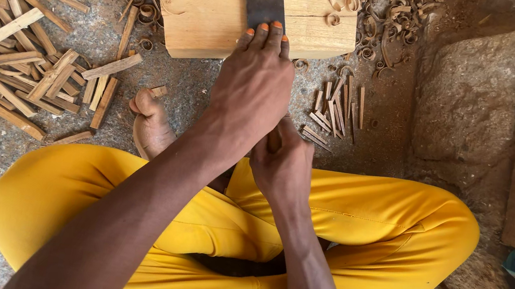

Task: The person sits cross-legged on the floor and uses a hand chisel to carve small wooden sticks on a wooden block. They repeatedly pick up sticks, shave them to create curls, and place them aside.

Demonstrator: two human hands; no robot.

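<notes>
Woodworking spot on bare ground; wood block, split sticks, curled shavings

Orange-painted nails tip the fingers on a dark grey steel blade. The wood block is pale tan; the trousers bright yellow; the floor speckled grey.

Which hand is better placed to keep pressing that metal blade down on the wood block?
Probably the left hand: its fingertips already rest on the metal blade lying on the wood block. The right hand sits back near the lap, gripping what looks like a handle, away from the blade.
</notes>
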